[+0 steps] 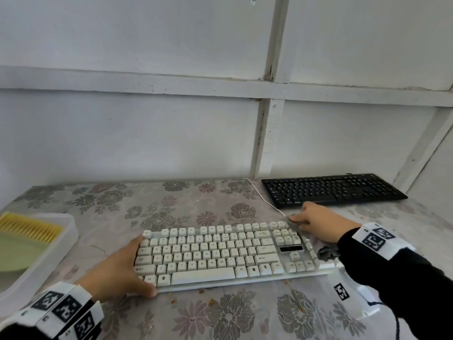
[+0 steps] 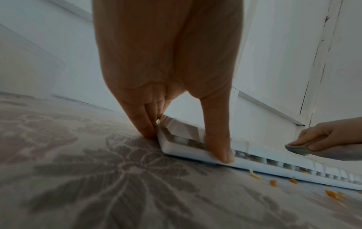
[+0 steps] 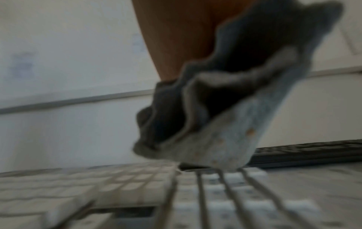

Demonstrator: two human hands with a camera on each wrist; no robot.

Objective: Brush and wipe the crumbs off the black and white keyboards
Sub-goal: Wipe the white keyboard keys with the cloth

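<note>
Two keyboards are lying on the floral tablecloth (image 1: 196, 200): the white keyboard (image 1: 215, 251) is sitting near the front edge, and the black keyboard (image 1: 331, 188) is lying well behind it to the right, close to the white panelled wall (image 1: 147, 133). The left hand (image 1: 117, 271) is bracing the white keyboard's left end, with the thumb (image 2: 219, 139) pressing on the front edge and the fingers (image 2: 141, 122) lying straight against the left side, so the hand is cupping the corner rather than closing round it. The right hand (image 1: 318, 222) is resting over the keyboard's far right corner, above the number pad, and is gripping a grey cloth (image 1: 294, 223) under curled fingers; the cloth's leading edge is touching the top row of keys there, and a loose tail of it (image 1: 327, 252) is showing beside the wrist. In the right wrist view, which is blurred, the bunched cloth (image 3: 225, 124) is hanging just above the white keys (image 3: 215, 193), with a few orange specks on its underside. Orange crumbs (image 2: 274, 182) are lying scattered on the tablecloth just in front of the white keyboard. A white cable (image 1: 264, 200) is running from the white keyboard's back edge past the black one's left end. At the left, a translucent plastic tray (image 1: 56, 253) is holding a yellow-bristled brush (image 1: 29, 228) and a pale green object that I cannot identify.
</note>
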